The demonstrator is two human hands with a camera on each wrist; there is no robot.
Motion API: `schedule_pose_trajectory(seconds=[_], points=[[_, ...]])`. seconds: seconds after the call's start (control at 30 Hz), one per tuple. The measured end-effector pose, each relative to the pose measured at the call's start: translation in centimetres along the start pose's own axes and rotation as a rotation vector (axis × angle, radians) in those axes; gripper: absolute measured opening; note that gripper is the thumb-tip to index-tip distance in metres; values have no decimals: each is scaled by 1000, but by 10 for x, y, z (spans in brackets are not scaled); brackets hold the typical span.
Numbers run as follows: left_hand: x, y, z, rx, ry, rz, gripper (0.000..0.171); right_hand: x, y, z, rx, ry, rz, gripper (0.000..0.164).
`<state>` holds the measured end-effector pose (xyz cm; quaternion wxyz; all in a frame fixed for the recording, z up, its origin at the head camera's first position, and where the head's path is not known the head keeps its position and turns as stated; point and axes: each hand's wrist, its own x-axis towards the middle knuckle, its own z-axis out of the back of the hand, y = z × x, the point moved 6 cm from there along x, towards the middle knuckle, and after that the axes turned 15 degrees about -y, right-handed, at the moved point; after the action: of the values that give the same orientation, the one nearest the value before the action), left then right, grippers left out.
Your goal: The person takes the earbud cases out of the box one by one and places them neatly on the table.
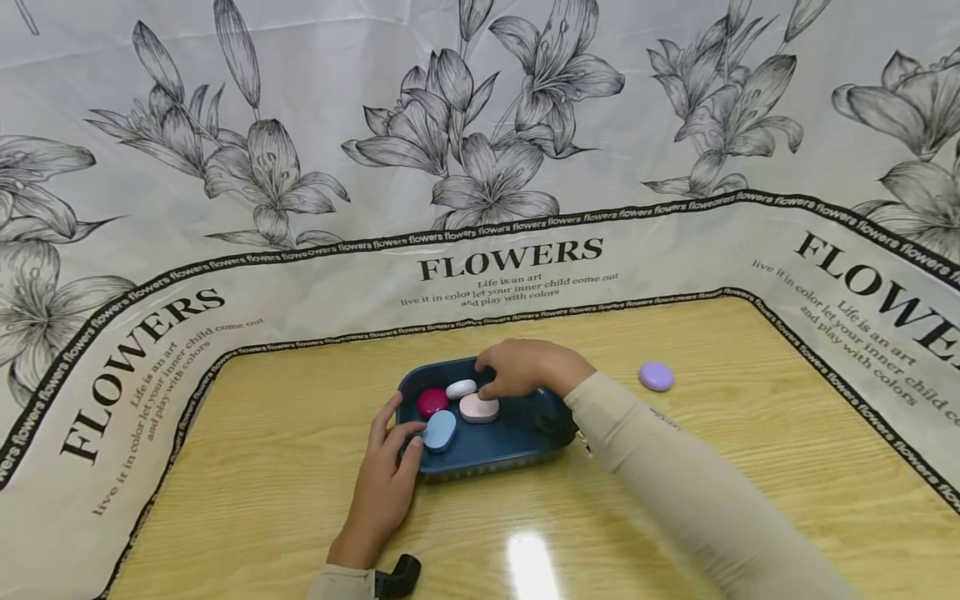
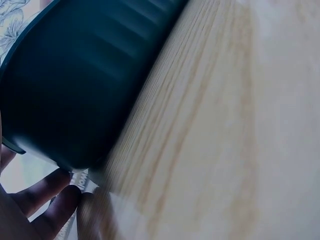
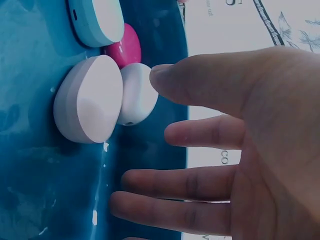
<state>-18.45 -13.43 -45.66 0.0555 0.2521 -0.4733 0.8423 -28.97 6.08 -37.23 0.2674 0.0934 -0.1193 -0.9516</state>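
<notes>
A dark blue plastic bin (image 1: 495, 454) stands on the table. In its left part lie a light blue rounded case (image 1: 440, 431), a magenta one (image 1: 432, 403), a white one (image 1: 461, 388) and a pale pink one (image 1: 478, 408). My left hand (image 1: 386, 467) rests at the bin's left end, and in the left wrist view its fingers (image 2: 55, 210) are beside the outer wall. Over the bin's far side my right hand (image 1: 525, 369) reaches in with fingers extended. The right wrist view shows its thumb at or very near the white case (image 3: 137, 95), with nothing gripped.
A lilac round case (image 1: 656, 376) lies on the wood-grain table (image 1: 300, 417), to the right of the bin. White cloth printed with flowers (image 1: 480, 150) hangs behind and along both sides. A dark device (image 1: 399, 575) is strapped at the left wrist.
</notes>
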Motion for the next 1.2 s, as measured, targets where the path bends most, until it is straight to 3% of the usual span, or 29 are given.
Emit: schedule_pose_trajectory(seconds=[0.33,0.7,1.03,1.2], points=[[2,1,1,1,-11,-10,22,12,13,-11,-67,20,39,48],[3,1,3,7,-8,-4,23,17,19,-17,-66,-26,49,48],[2,1,2,-6,1,6,23,18,23,-27,-46,-12,67,30],[2,3,2,-12,-4,4,23,19,24,-29,-77,5,57,32]])
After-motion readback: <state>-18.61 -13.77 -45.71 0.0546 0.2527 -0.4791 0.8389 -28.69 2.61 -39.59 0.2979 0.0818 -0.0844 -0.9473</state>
